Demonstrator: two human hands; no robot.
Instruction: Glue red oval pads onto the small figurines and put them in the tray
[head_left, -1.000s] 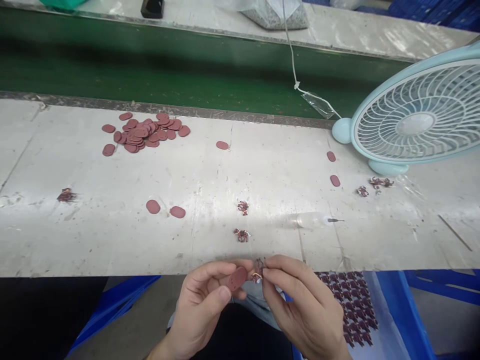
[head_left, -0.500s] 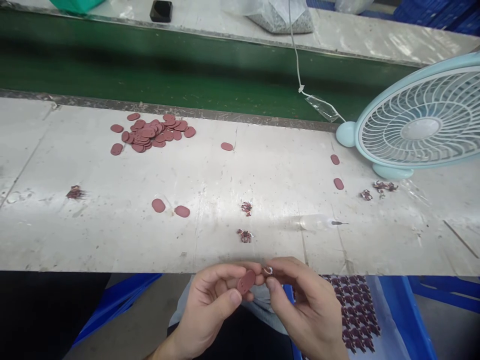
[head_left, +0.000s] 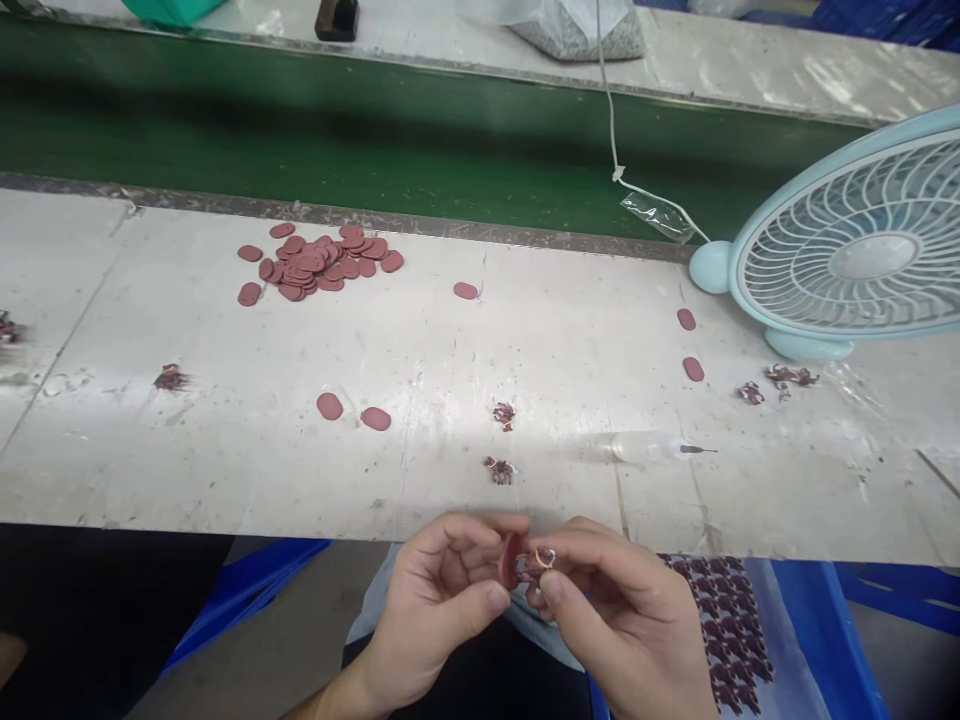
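Observation:
Between the thumb and fingers of my left hand (head_left: 442, 605) is a reddish-brown oval disc (head_left: 511, 561), turned almost edge-on. My right hand (head_left: 626, 610) pinches a small dark red and white figurine (head_left: 537, 566), its side facing the disc. The two pieces are close together; whether they touch I cannot tell. Both hands are held just off the table's front edge. Past them on the table lie two similar figurines, a nearer figurine (head_left: 500, 470) and a farther figurine (head_left: 505, 415). A clear bottle with a needle tip (head_left: 649, 447) lies to their right.
A heap of oval discs (head_left: 315, 262) lies at the back left, with several loose discs about. A light-blue fan (head_left: 862, 240) stands at right, near more figurines (head_left: 791, 375). Below the table, a blue crate (head_left: 840, 630) holds rows of figurines. A green belt (head_left: 375, 140) runs behind.
The left hand has turned the disc from face-up to nearly edge-on. The right hand has brought the figurine up into sight beside it. The whole view has shifted slightly.

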